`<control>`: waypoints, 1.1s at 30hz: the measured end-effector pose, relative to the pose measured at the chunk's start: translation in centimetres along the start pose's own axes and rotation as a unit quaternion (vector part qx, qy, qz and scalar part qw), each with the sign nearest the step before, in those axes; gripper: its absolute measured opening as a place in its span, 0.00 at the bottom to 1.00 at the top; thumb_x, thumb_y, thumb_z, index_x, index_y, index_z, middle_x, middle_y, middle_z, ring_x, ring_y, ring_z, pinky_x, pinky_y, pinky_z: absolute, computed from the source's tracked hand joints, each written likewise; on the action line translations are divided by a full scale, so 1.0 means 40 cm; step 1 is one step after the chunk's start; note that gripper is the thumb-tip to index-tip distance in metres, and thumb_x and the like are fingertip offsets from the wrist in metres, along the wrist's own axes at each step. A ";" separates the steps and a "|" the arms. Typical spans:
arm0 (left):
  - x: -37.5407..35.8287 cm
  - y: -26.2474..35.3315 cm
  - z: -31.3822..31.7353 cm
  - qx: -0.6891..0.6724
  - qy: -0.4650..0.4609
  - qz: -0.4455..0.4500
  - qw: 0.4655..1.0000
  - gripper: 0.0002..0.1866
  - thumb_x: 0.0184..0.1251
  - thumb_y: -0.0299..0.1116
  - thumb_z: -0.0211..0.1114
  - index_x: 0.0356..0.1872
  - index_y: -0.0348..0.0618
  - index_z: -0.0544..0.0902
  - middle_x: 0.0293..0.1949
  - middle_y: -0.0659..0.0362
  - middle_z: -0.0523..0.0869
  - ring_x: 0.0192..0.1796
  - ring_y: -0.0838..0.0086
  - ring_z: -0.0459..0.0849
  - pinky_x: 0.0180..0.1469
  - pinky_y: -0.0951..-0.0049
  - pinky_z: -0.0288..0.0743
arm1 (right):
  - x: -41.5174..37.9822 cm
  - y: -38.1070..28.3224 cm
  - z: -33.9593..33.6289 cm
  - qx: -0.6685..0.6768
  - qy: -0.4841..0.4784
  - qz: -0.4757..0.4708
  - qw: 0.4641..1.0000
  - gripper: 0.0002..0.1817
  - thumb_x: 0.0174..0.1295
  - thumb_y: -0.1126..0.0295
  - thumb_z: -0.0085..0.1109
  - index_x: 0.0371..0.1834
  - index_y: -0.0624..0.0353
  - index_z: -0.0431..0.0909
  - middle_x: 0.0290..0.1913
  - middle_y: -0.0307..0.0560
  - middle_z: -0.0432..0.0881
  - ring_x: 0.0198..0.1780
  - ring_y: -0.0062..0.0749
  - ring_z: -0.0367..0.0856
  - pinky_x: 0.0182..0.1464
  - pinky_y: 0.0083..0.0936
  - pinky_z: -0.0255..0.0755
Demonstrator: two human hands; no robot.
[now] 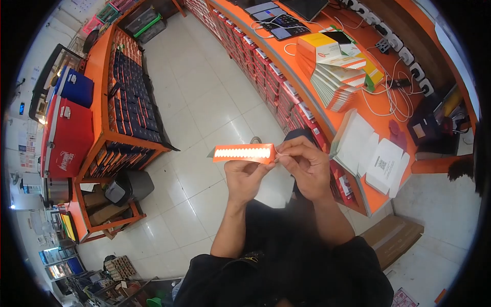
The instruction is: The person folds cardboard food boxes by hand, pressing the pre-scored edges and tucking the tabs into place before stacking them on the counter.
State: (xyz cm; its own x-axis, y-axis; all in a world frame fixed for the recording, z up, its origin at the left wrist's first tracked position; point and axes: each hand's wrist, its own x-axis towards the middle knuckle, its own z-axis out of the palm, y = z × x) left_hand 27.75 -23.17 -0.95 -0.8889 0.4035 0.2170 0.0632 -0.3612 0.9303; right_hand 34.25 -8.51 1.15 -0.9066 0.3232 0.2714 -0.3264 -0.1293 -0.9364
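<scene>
In front of my body I hold a small orange carton (220, 158) with a row of white scallop shapes along its visible side. My left hand (242, 180) grips it from below, thumb near its right end. At that end, the fingertips of my right hand (307, 169) are pinched together on the carton's edge or flap; the exact contact is hard to make out. A grey-green flap sticks out at the carton's left end.
To the right runs an orange counter (376, 112) with a stack of folded cartons (332, 84), phones, white cables and an opened white box (381, 166). Boxed shelves (130, 97) stand left, near a dark bin (135, 187). A cardboard box (394, 238) lies on the floor.
</scene>
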 end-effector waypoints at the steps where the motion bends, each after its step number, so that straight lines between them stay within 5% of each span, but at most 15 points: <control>1: 0.002 -0.002 -0.002 -0.026 -0.018 -0.009 0.999 0.12 0.59 0.14 0.70 0.45 0.31 0.86 0.44 0.56 0.87 0.47 0.72 0.85 0.53 0.69 0.80 | -0.001 -0.002 0.001 -0.001 0.001 0.001 1.000 0.06 0.64 0.81 0.64 0.42 0.68 0.84 0.47 0.51 0.81 0.51 0.30 0.81 0.56 0.25 0.76; 9: -0.001 -0.007 -0.004 0.050 -0.053 0.006 0.997 0.13 0.59 0.14 0.70 0.46 0.31 0.86 0.44 0.54 0.89 0.47 0.73 0.86 0.53 0.73 0.80 | -0.009 -0.014 -0.010 -0.160 0.034 -0.009 0.986 0.06 0.60 0.78 0.68 0.39 0.65 0.85 0.41 0.48 0.82 0.41 0.27 0.82 0.42 0.23 0.74; 15: -0.010 -0.011 0.027 0.081 0.038 0.021 0.996 0.09 0.61 0.15 0.69 0.43 0.28 0.86 0.35 0.54 0.90 0.35 0.76 0.87 0.42 0.77 0.82 | -0.011 -0.020 0.021 -0.264 0.075 -0.067 0.959 0.05 0.57 0.79 0.70 0.36 0.65 0.85 0.39 0.48 0.81 0.39 0.31 0.81 0.39 0.23 0.75; 18: -0.019 -0.014 0.012 0.037 0.030 -0.071 0.996 0.11 0.60 0.12 0.68 0.44 0.29 0.87 0.42 0.52 0.89 0.43 0.73 0.87 0.49 0.74 0.79 | -0.010 -0.013 0.014 -0.271 0.068 -0.080 0.957 0.06 0.56 0.79 0.71 0.37 0.65 0.85 0.39 0.47 0.81 0.38 0.30 0.82 0.39 0.23 0.75; 20: -0.014 -0.045 -0.001 0.087 0.018 0.066 0.994 0.12 0.61 0.11 0.66 0.45 0.29 0.87 0.43 0.51 0.89 0.46 0.71 0.86 0.51 0.72 0.78 | -0.015 -0.009 0.013 -0.273 0.063 -0.074 0.957 0.07 0.56 0.78 0.71 0.37 0.65 0.85 0.39 0.47 0.81 0.37 0.30 0.82 0.39 0.23 0.75; 21: -0.006 -0.052 0.003 0.087 0.016 0.095 0.992 0.10 0.63 0.14 0.66 0.45 0.29 0.87 0.43 0.52 0.88 0.43 0.74 0.85 0.43 0.78 0.79 | -0.017 -0.008 0.013 -0.277 0.058 -0.068 0.957 0.07 0.56 0.78 0.71 0.38 0.65 0.85 0.38 0.47 0.81 0.37 0.29 0.82 0.39 0.23 0.75; 33: 0.007 -0.064 0.012 0.089 0.002 0.121 0.989 0.11 0.60 0.12 0.65 0.44 0.27 0.86 0.40 0.52 0.89 0.44 0.71 0.86 0.48 0.74 0.78 | -0.040 0.036 0.013 -0.098 0.100 -0.066 0.988 0.09 0.60 0.81 0.67 0.43 0.66 0.85 0.43 0.52 0.82 0.44 0.32 0.83 0.48 0.24 0.76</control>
State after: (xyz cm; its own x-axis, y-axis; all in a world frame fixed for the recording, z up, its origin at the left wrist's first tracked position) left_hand 27.57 -21.75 -3.14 -0.8403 0.3199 0.4378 0.3518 -0.2928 0.8891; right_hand 35.08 -9.69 -0.52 -0.7821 0.5073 0.3619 -0.3618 0.1031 -0.9265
